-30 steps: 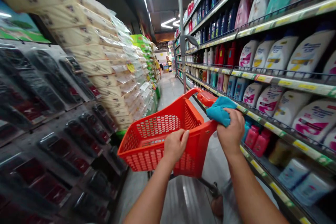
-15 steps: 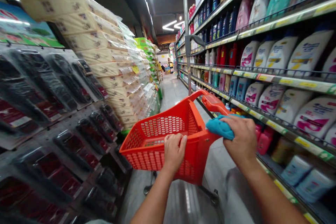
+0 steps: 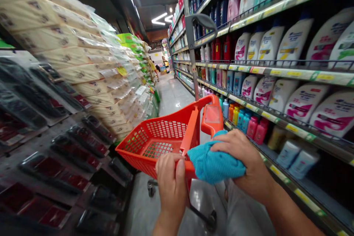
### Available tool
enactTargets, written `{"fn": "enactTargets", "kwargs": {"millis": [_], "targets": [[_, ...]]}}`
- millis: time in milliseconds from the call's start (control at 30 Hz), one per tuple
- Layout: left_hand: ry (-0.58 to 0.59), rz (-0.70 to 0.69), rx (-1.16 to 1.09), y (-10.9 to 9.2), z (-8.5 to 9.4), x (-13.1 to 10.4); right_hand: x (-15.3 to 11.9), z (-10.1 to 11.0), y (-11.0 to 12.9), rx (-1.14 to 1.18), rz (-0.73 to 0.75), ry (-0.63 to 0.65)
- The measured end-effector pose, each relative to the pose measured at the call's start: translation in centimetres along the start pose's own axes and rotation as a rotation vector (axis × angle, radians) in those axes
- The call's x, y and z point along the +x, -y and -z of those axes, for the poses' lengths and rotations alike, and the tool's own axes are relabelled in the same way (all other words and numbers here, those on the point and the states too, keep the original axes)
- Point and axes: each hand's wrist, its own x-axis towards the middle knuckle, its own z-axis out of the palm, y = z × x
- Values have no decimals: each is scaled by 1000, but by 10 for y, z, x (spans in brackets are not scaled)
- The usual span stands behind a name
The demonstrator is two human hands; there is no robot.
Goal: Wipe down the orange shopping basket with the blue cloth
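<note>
- Head view: nearest me, the left hand [image 3: 171, 180] curls its fingers over the red plastic shopping cart's [image 3: 190, 129] near rim; I can't tell how firmly.
- Right hand [image 3: 245, 158] grasps a bunched, ribbed blue cloth [image 3: 217, 164], fingers over its top. Cloth sits on the handle's near stretch, just right of the left hand.
- Key relation: the handle [image 3: 212, 116] runs from under the cloth away up the aisle, its far stretch uncovered, ahead of and slightly left of the right hand, which I judge the nearer one.
- Beyond: perforated basket, ahead-left of both hands; shampoo bottles [image 3: 302, 103] right, wrapped packs [image 3: 77, 55] stacked left.
</note>
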Motion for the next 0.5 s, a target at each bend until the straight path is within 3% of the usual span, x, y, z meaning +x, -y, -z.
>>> {"fn": "enactTargets", "kwargs": {"millis": [133, 200, 333, 400, 500], "targets": [[21, -5, -72, -3, 17, 1, 14, 1, -30, -137, -38, -168], [48, -10, -118, 0, 28, 3, 19, 1, -27, -187, -57, -193], [47, -9, -153, -6, 50, -5, 23, 10, 3, -109, 84, 75], [58, -80, -171, -13, 59, -11, 25, 16, 2, -93, 113, 123], [110, -167, -207, -17, 70, -16, 27, 19, -25, -250, -65, -80]]}}
